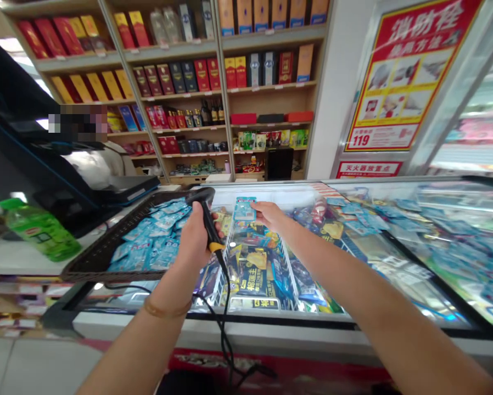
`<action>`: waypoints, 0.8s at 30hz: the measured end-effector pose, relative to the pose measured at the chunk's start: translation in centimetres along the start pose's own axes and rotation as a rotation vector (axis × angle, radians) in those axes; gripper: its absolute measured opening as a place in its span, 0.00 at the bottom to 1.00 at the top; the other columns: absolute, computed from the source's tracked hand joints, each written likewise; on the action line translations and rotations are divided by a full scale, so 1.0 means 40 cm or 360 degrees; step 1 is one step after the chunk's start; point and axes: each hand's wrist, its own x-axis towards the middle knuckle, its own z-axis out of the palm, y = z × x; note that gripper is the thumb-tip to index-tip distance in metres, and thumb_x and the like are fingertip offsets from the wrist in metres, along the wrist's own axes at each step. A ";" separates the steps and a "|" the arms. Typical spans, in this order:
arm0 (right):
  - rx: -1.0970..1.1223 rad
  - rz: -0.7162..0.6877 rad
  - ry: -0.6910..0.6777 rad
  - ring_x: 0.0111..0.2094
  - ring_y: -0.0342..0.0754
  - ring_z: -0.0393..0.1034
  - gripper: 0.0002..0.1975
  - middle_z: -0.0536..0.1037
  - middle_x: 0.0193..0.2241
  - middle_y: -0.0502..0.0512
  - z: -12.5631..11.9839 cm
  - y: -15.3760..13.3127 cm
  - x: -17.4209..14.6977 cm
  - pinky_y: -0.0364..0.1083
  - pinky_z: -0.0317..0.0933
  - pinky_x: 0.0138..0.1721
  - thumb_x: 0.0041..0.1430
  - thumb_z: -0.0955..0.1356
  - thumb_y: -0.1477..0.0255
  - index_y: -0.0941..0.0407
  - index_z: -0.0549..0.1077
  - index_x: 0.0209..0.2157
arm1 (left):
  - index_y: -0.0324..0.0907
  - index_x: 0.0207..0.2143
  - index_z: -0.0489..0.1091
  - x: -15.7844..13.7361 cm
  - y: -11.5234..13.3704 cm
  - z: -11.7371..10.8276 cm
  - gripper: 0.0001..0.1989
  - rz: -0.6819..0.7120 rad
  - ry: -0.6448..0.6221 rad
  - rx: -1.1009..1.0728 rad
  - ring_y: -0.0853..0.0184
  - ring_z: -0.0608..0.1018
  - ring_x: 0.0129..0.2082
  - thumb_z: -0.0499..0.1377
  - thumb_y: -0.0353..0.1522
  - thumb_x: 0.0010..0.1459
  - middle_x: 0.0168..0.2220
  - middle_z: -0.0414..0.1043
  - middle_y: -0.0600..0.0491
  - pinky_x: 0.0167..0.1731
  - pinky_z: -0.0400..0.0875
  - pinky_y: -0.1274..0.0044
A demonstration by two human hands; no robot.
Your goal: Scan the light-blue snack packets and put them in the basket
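Note:
My left hand [194, 236] is wrapped round the handle of a black barcode scanner [207, 214] with a yellow-orange base end. Its black cable [225, 307] hangs down in front of the freezer. The scanner's head is up, near a small light-blue packet [244, 209]. My right hand [267, 213] pinches that packet by its right edge, above the glass top of the chest freezer. To the left of the scanner, a dark woven tray [94, 269] holds many similar blue packets [151, 236]. More blue packets [359, 216] lie on the glass at the right.
Beneath the freezer's glass are white wire baskets [287, 263] with packaged ice creams [252, 274]. A green bottle [40, 229] stands on the counter at left, by a dark monitor [20, 137]. Another person [102, 159] is behind it. Shelves [180, 96] of boxes line the back wall.

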 end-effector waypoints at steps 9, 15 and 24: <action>-0.0214 -0.0050 -0.0318 0.38 0.50 0.81 0.12 0.82 0.27 0.51 0.345 0.055 0.018 0.54 0.72 0.52 0.48 0.82 0.69 0.54 0.78 0.29 | 0.41 0.38 0.67 0.023 0.147 -0.218 0.20 0.0229 0.0348 0.0037 0.74 0.69 0.19 0.54 0.48 0.71 0.25 0.67 0.57 0.18 0.66 0.83; -0.0485 -0.0341 -0.0079 0.46 0.52 0.80 0.07 0.86 0.38 0.52 0.276 0.084 0.021 0.53 0.69 0.56 0.51 0.78 0.70 0.54 0.82 0.33 | 0.42 0.39 0.67 0.011 0.132 -0.227 0.19 0.0219 0.0296 0.0022 0.73 0.69 0.20 0.54 0.49 0.71 0.26 0.68 0.57 0.18 0.68 0.82; -0.0920 -0.0378 0.0475 0.56 0.55 0.77 0.14 0.84 0.49 0.59 -0.127 0.007 -0.012 0.55 0.65 0.62 0.53 0.72 0.77 0.55 0.82 0.42 | 0.42 0.39 0.67 -0.005 -0.045 -0.020 0.23 -0.0014 -0.0083 0.0035 0.75 0.69 0.16 0.59 0.54 0.65 0.25 0.68 0.59 0.16 0.66 0.82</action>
